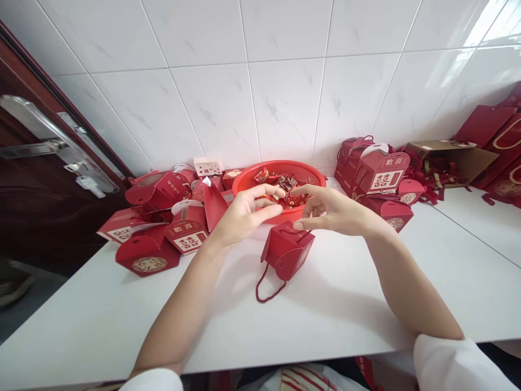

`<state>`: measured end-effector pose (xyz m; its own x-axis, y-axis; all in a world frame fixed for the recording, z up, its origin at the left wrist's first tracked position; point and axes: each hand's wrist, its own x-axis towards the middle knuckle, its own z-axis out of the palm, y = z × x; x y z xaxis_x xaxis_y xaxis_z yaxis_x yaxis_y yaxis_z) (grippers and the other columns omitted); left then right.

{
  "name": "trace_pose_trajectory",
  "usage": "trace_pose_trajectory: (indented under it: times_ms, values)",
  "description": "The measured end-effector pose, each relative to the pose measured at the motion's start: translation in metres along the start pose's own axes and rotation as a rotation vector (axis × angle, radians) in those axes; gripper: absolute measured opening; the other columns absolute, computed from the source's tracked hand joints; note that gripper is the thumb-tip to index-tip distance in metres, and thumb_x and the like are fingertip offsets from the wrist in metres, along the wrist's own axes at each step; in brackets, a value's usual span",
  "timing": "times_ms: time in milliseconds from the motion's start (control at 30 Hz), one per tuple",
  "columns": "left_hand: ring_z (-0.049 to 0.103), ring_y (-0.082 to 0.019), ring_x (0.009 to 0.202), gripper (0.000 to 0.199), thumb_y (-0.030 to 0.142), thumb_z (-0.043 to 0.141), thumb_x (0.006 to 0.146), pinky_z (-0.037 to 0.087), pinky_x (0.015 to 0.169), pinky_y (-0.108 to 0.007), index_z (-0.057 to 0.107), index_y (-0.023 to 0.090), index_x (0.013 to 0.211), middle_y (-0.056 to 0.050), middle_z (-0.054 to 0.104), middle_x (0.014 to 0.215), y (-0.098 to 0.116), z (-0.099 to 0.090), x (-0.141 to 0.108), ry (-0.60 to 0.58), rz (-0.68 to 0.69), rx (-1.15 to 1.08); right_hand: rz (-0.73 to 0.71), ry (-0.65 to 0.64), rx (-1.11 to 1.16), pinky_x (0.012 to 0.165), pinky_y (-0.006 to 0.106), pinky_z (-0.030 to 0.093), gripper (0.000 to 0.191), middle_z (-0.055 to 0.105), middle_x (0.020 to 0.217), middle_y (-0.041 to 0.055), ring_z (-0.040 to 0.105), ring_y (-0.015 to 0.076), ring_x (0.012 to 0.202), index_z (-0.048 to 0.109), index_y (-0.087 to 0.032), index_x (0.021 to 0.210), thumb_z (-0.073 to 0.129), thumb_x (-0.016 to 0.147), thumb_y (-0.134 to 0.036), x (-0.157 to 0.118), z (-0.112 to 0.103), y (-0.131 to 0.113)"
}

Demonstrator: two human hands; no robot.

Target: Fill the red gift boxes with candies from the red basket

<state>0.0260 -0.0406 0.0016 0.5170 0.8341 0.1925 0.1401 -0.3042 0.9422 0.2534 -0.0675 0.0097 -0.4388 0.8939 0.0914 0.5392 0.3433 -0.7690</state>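
A small red gift box [288,251] with a dark red cord handle [271,296] hanging down its front stands on the white table. My left hand [248,214] hovers to its upper left, thumb and fingers apart, holding nothing. Just above the box is my right hand [331,209], its index finger and thumb spread with a gap between them. The right thumb tip overlaps the box's top by a second stretch of cord; I cannot tell whether it touches. Behind both hands sits a red plastic basket [313,169] holding wrapped candies [290,184], partly hidden by the fingers.
Several red gift boxes [148,255] are piled at the left, and more boxes [385,168] are stacked at the right. Further right stand an open cardboard box [468,157] with ribbons and red bags [504,136]. A white tiled wall [285,108] backs the table [345,315].
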Motion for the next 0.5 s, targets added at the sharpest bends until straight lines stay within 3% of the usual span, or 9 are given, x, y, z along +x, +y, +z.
trace_pose_trajectory:
  times_ms: [100, 167, 267, 367, 500]
  values:
    - [0.068, -0.022, 0.097, 0.026, 0.041, 0.066, 0.085, 0.053, 0.087, -0.034, 0.07, 0.019, 0.099, -0.005, 0.073, 0.104, 0.001, -0.016, -0.005, -0.162, -0.073, 0.327, 0.023, -0.037, -0.103, 0.062, 0.028, 0.042, 0.054, 0.063, 0.074, -0.0002, 0.059, 0.0165, 0.07, 0.063, -0.019, 0.125, 0.074, 0.079, -0.045, 0.002, -0.001, 0.0]
    - [0.068, -0.022, 0.097, 0.03, 0.043, 0.063, 0.086, 0.053, 0.083, -0.031, 0.07, 0.02, 0.104, -0.004, 0.073, 0.107, 0.001, -0.025, -0.008, -0.318, -0.147, 0.518, 0.049, -0.074, -0.163, 0.06, 0.027, 0.04, 0.05, 0.062, 0.076, 0.0001, 0.058, 0.0162, 0.07, 0.066, -0.019, 0.121, 0.074, 0.079, -0.045, 0.003, -0.002, 0.0]
    - [0.068, -0.024, 0.1, 0.042, 0.044, 0.062, 0.084, 0.053, 0.081, -0.03, 0.067, 0.02, 0.118, -0.007, 0.071, 0.119, -0.003, -0.029, -0.007, -0.449, -0.264, 0.735, 0.121, -0.131, -0.265, 0.056, 0.027, 0.038, 0.049, 0.061, 0.074, -0.0003, 0.056, 0.0166, 0.067, 0.065, -0.021, 0.123, 0.074, 0.079, -0.04, 0.001, -0.005, 0.001]
    - [0.068, -0.023, 0.103, 0.042, 0.04, 0.06, 0.085, 0.052, 0.081, -0.027, 0.066, 0.022, 0.123, -0.006, 0.071, 0.12, -0.014, -0.02, 0.0, -0.502, -0.244, 0.78, 0.195, -0.128, -0.35, 0.059, 0.028, 0.041, 0.048, 0.065, 0.08, 0.0019, 0.059, 0.0185, 0.07, 0.067, -0.023, 0.122, 0.075, 0.076, -0.036, -0.001, -0.011, 0.005]
    - [0.069, -0.022, 0.095, 0.044, 0.037, 0.056, 0.088, 0.052, 0.076, -0.026, 0.062, 0.025, 0.13, -0.005, 0.073, 0.113, -0.03, -0.001, 0.01, -0.479, -0.16, 0.672, 0.259, -0.121, -0.407, 0.058, 0.027, 0.043, 0.042, 0.067, 0.084, 0.0034, 0.061, 0.0189, 0.072, 0.067, -0.024, 0.121, 0.071, 0.08, -0.034, -0.001, -0.019, 0.011]
